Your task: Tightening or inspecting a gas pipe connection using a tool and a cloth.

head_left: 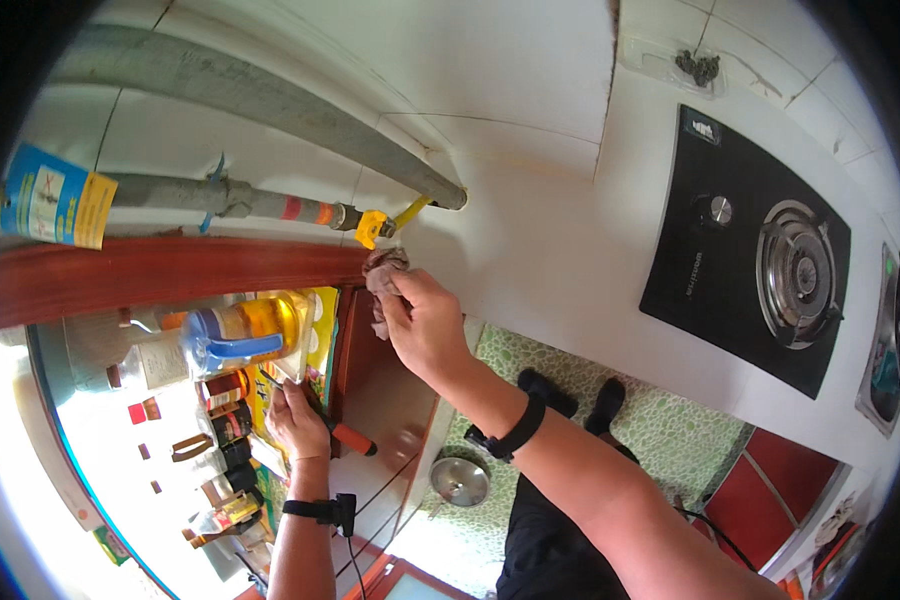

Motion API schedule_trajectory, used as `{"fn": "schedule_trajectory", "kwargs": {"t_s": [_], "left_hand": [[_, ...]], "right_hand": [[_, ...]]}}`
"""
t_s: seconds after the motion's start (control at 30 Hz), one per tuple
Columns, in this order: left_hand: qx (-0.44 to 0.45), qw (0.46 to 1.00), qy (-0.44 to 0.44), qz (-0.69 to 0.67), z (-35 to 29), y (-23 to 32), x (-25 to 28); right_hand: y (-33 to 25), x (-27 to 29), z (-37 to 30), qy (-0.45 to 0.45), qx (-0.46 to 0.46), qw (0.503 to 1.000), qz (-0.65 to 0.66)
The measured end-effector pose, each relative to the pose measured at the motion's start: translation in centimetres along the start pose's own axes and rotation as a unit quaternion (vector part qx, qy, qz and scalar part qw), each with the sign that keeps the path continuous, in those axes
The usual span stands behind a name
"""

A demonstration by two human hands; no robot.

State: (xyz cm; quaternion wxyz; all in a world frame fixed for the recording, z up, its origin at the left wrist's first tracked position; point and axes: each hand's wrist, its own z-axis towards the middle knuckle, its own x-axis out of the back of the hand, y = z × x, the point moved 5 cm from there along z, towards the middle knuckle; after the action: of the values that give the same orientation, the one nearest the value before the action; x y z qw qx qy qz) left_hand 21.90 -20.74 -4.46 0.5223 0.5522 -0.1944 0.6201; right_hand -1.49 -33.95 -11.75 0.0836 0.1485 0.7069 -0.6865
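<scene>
In my right hand [422,318] is a crumpled brownish rag [382,272], pinched between thumb and fingers. The rag touches the counter corner, just below the yellow valve [372,228] on the grey pipe. My left hand [298,425] rests at the edge of the shelf, its fingers bent loosely and apart, with no held thing visible. Right beside it lies a tool with an orange and black handle [352,437]. Above that hand stands a clear jug [240,335] with a blue handle and yellow liquid.
Several sauce bottles [232,425] crowd the shelf at left. A thick grey pipe [260,105] crosses the upper left, above a tagged thinner pipe [155,192]. At right, a black gas hob [740,250] is set in the white counter [560,260]. A metal lid [459,482] lies below.
</scene>
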Motion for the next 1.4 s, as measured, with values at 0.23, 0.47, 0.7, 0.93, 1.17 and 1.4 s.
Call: {"fn": "schedule_trajectory", "kwargs": {"t_s": [0.23, 0.47, 0.7, 0.93, 1.17, 1.4], "left_hand": [[-0.023, 0.997, -0.013, 0.068, 0.2, 1.6, 0.5], [0.028, 0.999, 0.008, 0.019, -0.1, 0.3, 1.8], [0.065, 0.997, 0.029, -0.03, -0.5, 0.3, 1.9], [0.033, 0.997, 0.048, -0.053, -0.6, 0.7, 1.0], [0.043, 0.996, 0.046, -0.07, -0.5, 0.5, 1.4], [0.046, 0.996, 0.034, -0.064, -0.5, 0.5, 1.1]], "right_hand": [[-0.4, 1.4, 4.4, 0.032, 0.061, 0.983, -0.173], [-1.4, -2.4, -0.2, -0.026, 0.2, 0.936, -0.289], [-1.6, -0.9, 1.4, -0.048, -0.033, 0.989, -0.136], [0.6, 4.3, 5.3, 0.021, -0.073, 0.996, -0.035], [-0.6, 1.5, 4.7, -0.083, -0.033, 0.992, -0.086], [-0.9, 0.5, 2.7, -0.111, 0.079, 0.959, -0.248]]}}
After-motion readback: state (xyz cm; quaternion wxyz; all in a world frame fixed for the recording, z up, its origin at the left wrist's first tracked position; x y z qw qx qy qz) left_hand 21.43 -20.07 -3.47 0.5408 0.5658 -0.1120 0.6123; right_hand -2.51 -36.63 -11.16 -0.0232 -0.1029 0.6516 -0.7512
